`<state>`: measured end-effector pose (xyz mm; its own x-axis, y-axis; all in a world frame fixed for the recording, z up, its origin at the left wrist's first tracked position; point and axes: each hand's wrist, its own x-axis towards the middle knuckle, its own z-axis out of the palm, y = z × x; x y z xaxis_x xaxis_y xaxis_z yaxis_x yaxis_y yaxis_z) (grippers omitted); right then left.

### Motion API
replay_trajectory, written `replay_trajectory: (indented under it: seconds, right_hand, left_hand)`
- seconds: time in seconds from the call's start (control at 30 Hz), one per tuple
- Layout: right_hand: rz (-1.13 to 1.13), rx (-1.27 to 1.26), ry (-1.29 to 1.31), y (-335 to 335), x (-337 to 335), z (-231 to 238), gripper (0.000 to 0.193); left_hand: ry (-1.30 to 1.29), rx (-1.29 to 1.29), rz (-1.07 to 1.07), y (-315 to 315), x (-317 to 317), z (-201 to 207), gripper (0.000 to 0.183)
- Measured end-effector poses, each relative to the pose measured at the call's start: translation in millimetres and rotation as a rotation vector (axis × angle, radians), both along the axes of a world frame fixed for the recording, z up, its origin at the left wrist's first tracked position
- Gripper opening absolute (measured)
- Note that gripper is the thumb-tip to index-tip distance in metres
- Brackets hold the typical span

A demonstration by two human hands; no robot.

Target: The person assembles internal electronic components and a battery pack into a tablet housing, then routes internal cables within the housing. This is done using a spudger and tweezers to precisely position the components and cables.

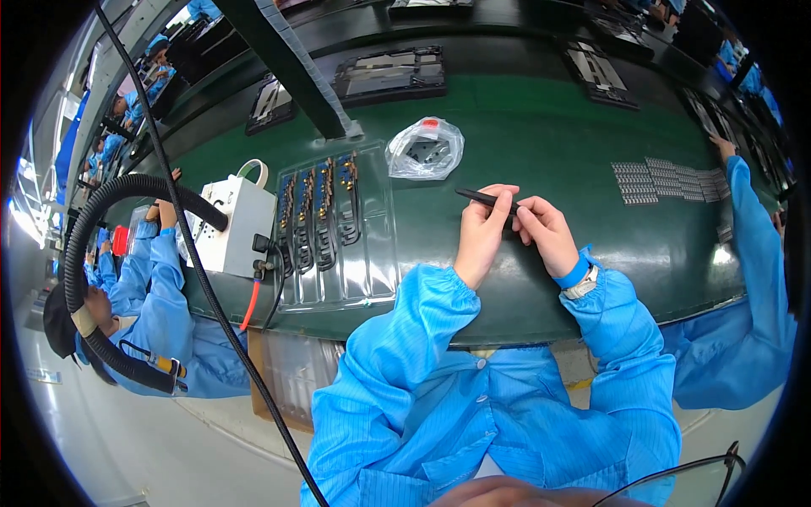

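A slim black pen-shaped tool (475, 197) lies across the fingers of both my hands, above the near part of the green table. My left hand (483, 237) pinches it between thumb and fingers, with one tapered end sticking out to the left. At its other end, the closed fingers of my right hand (549, 239) grip it, partly hiding it. A dark bit shows between the hands, too covered to make out. Beyond my left hand sits a clear plastic bag (425, 150) with a red mark and small dark parts inside.
To the left, a clear plastic tray (363, 275) holds several strips of small circuit parts (324, 215). A white box (232, 224) with a black corrugated hose (118, 182) stands beside it. Metal part sheets (663, 183) lie at right. Co-workers sit on both sides; black fixtures (393, 74) line the far side.
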<state>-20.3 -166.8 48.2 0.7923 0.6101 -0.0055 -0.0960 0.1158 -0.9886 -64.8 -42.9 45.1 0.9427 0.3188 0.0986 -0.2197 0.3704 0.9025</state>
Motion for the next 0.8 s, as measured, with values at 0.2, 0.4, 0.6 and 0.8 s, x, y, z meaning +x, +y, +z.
replay_trajectory:
  seconds: [0.2, 0.4, 0.6, 0.8]
  right_hand:
    - [-0.107, 0.021, -0.074, 8, -13, 14, 0.017]
    - [-0.099, -0.035, -0.107, -1, -4, 6, 0.018]
    - [-0.187, 0.116, -0.170, 6, -11, 13, 0.022]
    - [-0.157, -0.030, -0.131, -2, -8, 15, 0.018]
  left_hand:
    - [-0.052, 0.052, 0.025, -2, 0, -1, 0.025]
    - [-0.005, -0.020, -0.010, -2, -2, 1, 0.025]
    - [-0.012, 0.032, 0.015, -1, -3, 3, 0.026]
    - [-0.006, -0.018, 0.009, -2, -6, 9, 0.026]
